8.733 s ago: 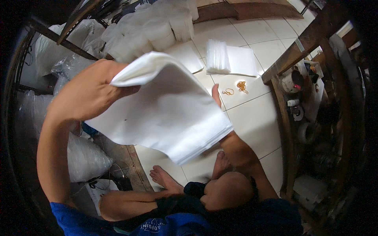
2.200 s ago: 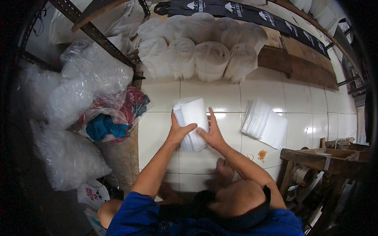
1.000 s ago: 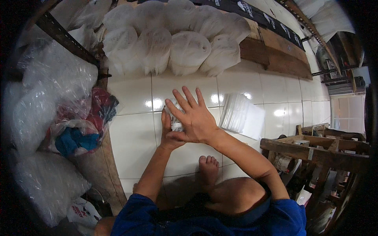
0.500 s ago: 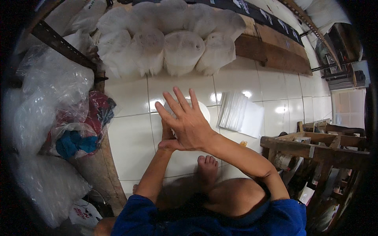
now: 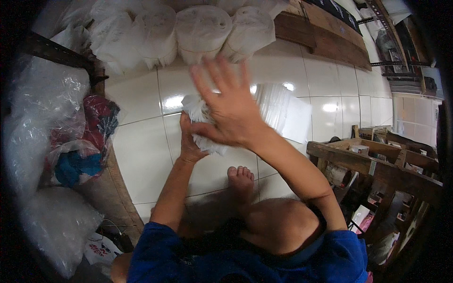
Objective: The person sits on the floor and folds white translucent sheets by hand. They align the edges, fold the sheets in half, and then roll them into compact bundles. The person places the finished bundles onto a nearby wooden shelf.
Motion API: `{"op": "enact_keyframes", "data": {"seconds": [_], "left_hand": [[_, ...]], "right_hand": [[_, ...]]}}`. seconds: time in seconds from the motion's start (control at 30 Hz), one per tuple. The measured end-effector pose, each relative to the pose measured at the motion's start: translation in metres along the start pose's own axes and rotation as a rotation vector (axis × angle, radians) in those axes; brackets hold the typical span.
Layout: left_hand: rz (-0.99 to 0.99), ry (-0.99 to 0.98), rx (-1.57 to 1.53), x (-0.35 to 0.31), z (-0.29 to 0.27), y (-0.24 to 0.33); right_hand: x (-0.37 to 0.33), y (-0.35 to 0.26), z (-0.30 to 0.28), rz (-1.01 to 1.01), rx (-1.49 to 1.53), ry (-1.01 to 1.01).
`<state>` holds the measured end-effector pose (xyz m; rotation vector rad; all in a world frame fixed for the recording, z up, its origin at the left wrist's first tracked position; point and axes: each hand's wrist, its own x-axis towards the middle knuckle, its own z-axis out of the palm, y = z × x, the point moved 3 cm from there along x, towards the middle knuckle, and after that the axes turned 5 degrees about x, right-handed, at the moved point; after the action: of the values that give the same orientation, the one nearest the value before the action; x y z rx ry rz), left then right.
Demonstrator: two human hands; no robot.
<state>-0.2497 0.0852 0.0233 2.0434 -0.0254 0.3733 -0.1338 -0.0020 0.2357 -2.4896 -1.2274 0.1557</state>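
A white bundle of layered, crinkled thin sheets, plastic-like, sits in front of me above the tiled floor. Around its left side wraps my left hand, holding it; part of its fingers is hidden by the bundle. Over the bundle's right side, my right hand is spread with fingers apart and blurred by motion. It hides much of the bundle, and I cannot tell whether its palm touches it. Just right of that hand lies a fanned stack of flat white sheets on the floor.
Several wrapped white rolls stand at the far side, beside wooden boards. Clear plastic bags with red and blue cloth line the left. A wooden frame stands at right. My bare foot rests on the tiles.
The view has shifted, so the rolls and floor sit higher and further left. The white bundle, mostly hidden before, now shows between my hands. My right hand stays spread and has moved up.
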Motion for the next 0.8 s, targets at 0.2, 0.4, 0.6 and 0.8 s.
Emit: {"op": "enact_keyframes", "data": {"seconds": [0.2,0.4,0.6,0.8], "left_hand": [[-0.032,-0.033,-0.047,0.005,0.011,-0.008],[-0.082,-0.009,-0.271,0.013,0.009,0.003],[0.146,-0.001,0.155,0.018,0.008,-0.002],[0.013,0.007,-0.065,0.013,0.011,-0.016]], "right_hand": [[-0.018,0.028,0.019,0.016,0.169,0.172],[-0.172,0.091,-0.003,0.575,0.703,0.64],[-0.344,0.1,0.091,1.097,0.65,0.453],[-0.337,0.106,0.132,0.948,0.29,0.361]]}}
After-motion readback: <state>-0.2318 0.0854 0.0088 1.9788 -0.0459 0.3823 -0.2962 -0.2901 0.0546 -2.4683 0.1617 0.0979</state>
